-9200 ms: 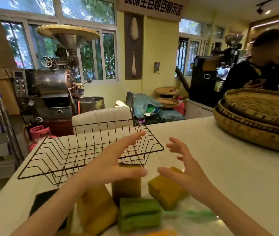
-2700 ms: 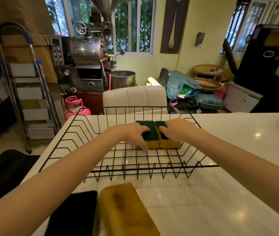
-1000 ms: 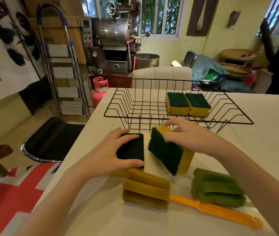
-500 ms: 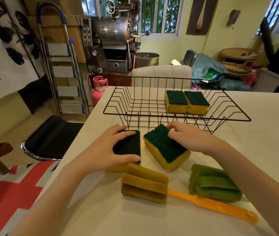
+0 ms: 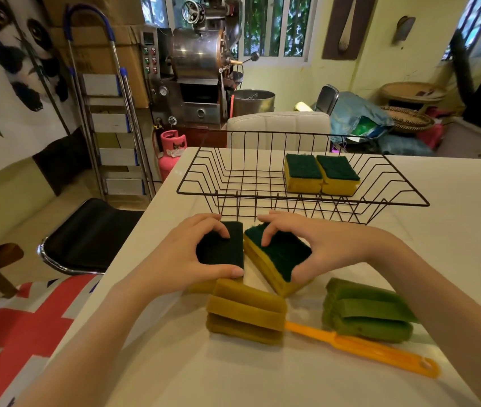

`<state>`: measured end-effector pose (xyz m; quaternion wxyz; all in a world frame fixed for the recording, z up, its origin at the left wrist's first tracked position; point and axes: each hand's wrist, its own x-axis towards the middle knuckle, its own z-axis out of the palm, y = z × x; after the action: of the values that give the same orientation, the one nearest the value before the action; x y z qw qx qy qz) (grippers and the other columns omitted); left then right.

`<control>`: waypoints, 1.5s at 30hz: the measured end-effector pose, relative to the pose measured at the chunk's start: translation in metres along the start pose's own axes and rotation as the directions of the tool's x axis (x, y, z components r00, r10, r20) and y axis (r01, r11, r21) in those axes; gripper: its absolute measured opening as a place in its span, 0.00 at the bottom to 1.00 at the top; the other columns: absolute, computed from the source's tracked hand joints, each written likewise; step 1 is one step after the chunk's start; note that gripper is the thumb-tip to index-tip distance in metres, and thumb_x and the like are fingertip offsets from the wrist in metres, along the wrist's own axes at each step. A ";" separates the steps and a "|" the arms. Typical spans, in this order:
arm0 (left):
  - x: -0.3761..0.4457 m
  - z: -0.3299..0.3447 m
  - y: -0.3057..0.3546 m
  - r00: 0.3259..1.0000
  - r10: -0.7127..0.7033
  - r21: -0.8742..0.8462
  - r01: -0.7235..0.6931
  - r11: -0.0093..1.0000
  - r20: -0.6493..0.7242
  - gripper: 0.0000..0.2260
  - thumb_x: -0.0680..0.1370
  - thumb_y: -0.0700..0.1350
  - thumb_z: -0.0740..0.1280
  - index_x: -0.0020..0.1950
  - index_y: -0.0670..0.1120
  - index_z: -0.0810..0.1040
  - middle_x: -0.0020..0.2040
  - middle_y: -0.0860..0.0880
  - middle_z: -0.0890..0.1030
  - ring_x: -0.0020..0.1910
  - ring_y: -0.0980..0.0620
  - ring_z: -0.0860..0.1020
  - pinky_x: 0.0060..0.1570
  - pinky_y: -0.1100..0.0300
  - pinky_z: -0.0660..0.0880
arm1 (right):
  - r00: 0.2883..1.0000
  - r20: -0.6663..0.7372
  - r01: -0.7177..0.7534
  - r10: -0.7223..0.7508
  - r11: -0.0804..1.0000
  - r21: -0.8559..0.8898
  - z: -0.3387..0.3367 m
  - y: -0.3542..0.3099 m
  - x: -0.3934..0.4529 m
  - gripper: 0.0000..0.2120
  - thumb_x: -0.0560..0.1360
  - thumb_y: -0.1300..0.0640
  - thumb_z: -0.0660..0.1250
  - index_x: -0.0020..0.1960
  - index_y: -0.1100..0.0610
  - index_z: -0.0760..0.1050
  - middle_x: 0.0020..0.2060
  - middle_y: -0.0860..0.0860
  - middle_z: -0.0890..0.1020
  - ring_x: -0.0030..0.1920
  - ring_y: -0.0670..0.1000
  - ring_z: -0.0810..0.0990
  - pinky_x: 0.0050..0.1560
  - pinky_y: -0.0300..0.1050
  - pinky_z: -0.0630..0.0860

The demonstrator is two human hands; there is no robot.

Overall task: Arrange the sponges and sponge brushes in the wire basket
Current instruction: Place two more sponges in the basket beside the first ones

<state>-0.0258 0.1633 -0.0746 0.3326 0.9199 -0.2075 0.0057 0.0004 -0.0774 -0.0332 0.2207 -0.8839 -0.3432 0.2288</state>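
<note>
My left hand [image 5: 186,254] is clamped on a dark-topped sponge [image 5: 221,249] at frame centre, thumb on its near edge, fingers over the far edge. My right hand [image 5: 318,245] grips a second green-and-yellow sponge [image 5: 280,259] just beside it, tilted. Both sit on the white table [image 5: 453,230], just below the wire basket [image 5: 303,201]. Two sponges [image 5: 321,173] lie side by side in the basket, centre-right. Lower frame: yellow sponge brush [image 5: 245,314] with orange handle [image 5: 362,349], green sponge brush [image 5: 368,311] at its right.

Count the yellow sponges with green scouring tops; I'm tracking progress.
4: two side by side in the black wire basket, at and; one under the left hand; one under the right hand.
</note>
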 end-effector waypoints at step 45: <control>0.182 -0.069 0.003 0.994 0.022 0.189 -0.042 0.981 0.108 0.44 0.60 0.41 0.77 0.68 0.53 0.56 0.66 0.50 0.64 0.63 0.52 0.65 0.57 0.57 0.72 | 0.847 -0.529 0.067 -0.049 0.998 0.014 -0.128 0.065 0.025 0.33 0.57 0.48 0.78 0.55 0.41 0.65 0.55 0.40 0.70 0.57 0.41 0.68 0.46 0.26 0.66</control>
<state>0.1486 0.1352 0.0082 0.2311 0.9432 -0.2382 -0.0175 0.1207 -0.1323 0.0268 0.3273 -0.8983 -0.2920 -0.0244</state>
